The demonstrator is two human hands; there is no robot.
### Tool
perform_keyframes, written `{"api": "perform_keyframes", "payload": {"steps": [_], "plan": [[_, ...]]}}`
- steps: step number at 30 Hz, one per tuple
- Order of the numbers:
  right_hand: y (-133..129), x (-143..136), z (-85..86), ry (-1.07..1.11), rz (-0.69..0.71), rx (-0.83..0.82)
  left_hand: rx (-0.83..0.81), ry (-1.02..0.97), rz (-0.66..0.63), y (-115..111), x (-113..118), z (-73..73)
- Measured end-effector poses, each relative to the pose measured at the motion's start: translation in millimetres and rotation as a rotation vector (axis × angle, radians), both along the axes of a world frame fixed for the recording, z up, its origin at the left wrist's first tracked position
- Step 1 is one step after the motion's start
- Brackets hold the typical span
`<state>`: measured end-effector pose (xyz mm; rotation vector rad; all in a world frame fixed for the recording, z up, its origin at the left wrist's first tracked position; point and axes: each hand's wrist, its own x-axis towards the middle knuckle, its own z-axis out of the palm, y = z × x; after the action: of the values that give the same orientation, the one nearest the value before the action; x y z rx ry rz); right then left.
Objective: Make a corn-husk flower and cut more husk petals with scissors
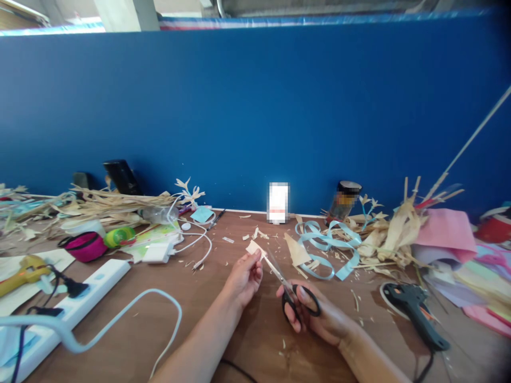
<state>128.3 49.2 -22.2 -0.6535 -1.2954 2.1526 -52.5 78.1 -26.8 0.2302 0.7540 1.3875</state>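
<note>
My left hand [245,274] is closed, pinching a small pale piece of dried husk [253,247] between thumb and fingers. In my right hand [309,311] is a pair of scissors [282,279] with black handles, fingers through the loops. The scissor blades point up and left, spread a little apart, their tips close to the husk piece. Small husk scraps [257,234] lie on the table just beyond my hands. A larger husk piece [296,250] and a curled light-blue ribbon [323,240] lie beyond the scissors, to the right.
A black glue gun [415,314] lies at right, near pink paper [445,234] and dried husks [385,234]. A white power strip [96,290], a yellow glue gun [26,274] and cables are at left. A lit phone [278,202] stands against the blue partition [239,106].
</note>
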Motion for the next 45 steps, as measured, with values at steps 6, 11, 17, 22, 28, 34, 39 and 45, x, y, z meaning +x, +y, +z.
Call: {"api": "perform_keyframes", "payload": {"steps": [6,11,17,22,28,34,39,45], "plan": [[0.9,1.8,-4.9,0.082,-0.023,-0.042,0.030,-0.031,-0.023,-1.7,-0.1,2.6],[1.7,2.6,-8.9,0.088,-0.039,-0.050,0.038,-0.018,-0.018,-2.4,0.6,4.0],[2.0,1.8,-9.8,0.087,-0.035,-0.037,0.004,0.016,0.016,-1.8,1.2,1.5],[1.1,1.2,-4.2,0.060,-0.031,0.001,0.048,0.064,-0.016,-2.5,1.3,2.1],[0.5,0.7,-3.1,0.057,-0.047,-0.003,0.080,0.096,-0.025,-2.3,0.4,1.5],[0.1,1.4,-0.1,0.036,-0.066,-0.035,0.125,0.153,-0.033,-1.6,-3.6,0.2],[-0.8,1.2,3.9,0.002,-0.095,-0.035,0.158,0.190,-0.049,-0.6,-5.5,2.9],[-0.9,0.7,5.5,-0.026,-0.112,-0.038,0.157,0.192,-0.055,-1.1,-6.5,6.3]]}}
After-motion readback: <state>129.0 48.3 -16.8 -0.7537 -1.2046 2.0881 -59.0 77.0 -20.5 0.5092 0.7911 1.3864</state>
